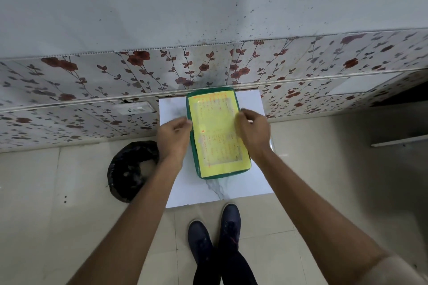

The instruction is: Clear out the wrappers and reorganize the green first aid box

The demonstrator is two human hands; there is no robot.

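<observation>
Trash bag (pixel 129 170), black and open at the top, sits on the floor (pixel 46 215) at the far left, just beside the white desk (pixel 231 190). A wall (pixel 92 90) with red flower tiles runs behind it all. The left hand (pixel 174 137) rests on the left edge of the green first aid box (pixel 195 146), with its fingers curled in against the side. I cannot tell if it grips the box or only touches it. The box lies flat on the desk with its lid shut, its far end near the wall. A big yellow label (pixel 218 132) with tiny red words covers most of the lid. The right hand (pixel 253 132) sits on the right edge of the box, fingers bent down over the rim. Two dark shoes (pixel 214 236) stand on the floor below the desk.
</observation>
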